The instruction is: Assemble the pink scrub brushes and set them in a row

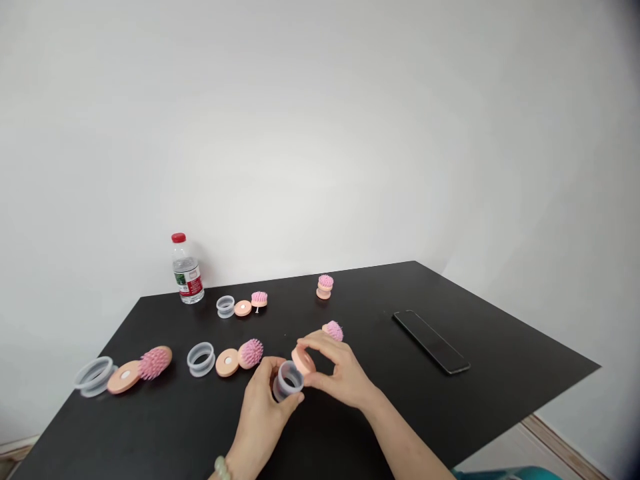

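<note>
My left hand [263,407] is closed around a translucent grey ring [289,381] with flared rims, its opening tilted up. Between thumb and fingers, my right hand [340,370] pinches a peach-coloured round disc [303,361] right beside the ring's upper edge. Whether disc and ring touch, I cannot tell. Just behind the right hand lies a pink bristled brush head [333,330], partly hidden by that hand. Left of my left hand rest another brush head [251,353], a peach disc with a white centre [227,362] and a translucent ring [201,360].
At far left lie a ring [95,377], disc [124,377] and brush head [155,363]. Further back are another ring [225,307], disc [243,308] and brush head [259,299]. An assembled-looking brush [325,287] stands behind, a water bottle [189,277] back left, a phone [431,341] right.
</note>
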A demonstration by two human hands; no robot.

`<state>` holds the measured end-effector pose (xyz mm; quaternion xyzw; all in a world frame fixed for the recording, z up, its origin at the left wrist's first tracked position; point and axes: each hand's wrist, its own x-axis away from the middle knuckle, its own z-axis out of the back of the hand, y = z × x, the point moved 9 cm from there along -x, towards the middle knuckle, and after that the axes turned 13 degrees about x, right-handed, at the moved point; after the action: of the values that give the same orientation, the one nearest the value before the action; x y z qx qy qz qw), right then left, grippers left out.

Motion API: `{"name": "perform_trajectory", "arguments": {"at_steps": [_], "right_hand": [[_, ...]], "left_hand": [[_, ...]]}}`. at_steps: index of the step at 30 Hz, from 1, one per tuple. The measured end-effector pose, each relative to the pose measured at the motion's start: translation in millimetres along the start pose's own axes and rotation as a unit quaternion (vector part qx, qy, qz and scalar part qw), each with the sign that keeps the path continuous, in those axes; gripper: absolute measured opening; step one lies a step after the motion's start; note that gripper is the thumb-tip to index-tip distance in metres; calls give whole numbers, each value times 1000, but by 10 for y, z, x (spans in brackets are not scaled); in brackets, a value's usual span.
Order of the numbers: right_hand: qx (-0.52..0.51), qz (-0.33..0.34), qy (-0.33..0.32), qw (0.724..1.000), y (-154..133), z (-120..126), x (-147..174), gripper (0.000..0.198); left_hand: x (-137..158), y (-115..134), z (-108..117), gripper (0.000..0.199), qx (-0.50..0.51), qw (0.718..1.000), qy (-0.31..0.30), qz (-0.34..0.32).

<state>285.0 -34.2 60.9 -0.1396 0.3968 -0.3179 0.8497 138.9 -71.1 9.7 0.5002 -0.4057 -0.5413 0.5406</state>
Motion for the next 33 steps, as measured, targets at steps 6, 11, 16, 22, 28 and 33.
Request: {"name": "perform_trajectory", "arguments": {"at_steps": [6, 11, 16, 22, 28, 33], "right_hand": [[-69, -16, -29, 997, -105, -120, 16, 45], [-116, -17, -53, 992, -64, -158, 23, 56], [-141, -11, -84, 986, -88, -206, 35, 61], [-129, 56, -109, 984, -288, -220, 52, 47], [-99, 134, -62, 984, -417, -123, 47, 53], [-21, 59, -29, 998, -253, -184, 48, 65]], "left_hand": [[66, 113, 56, 30, 5, 1000, 19, -6], [76, 155, 81, 33, 22, 1000, 10, -16], [65, 127, 73, 29, 46, 998, -38, 17], [43, 6, 47, 29, 142, 974, -133, 114], [95, -66, -65, 27, 284, 923, -184, 181], [68, -22, -12, 43, 173, 973, -129, 83]]}}
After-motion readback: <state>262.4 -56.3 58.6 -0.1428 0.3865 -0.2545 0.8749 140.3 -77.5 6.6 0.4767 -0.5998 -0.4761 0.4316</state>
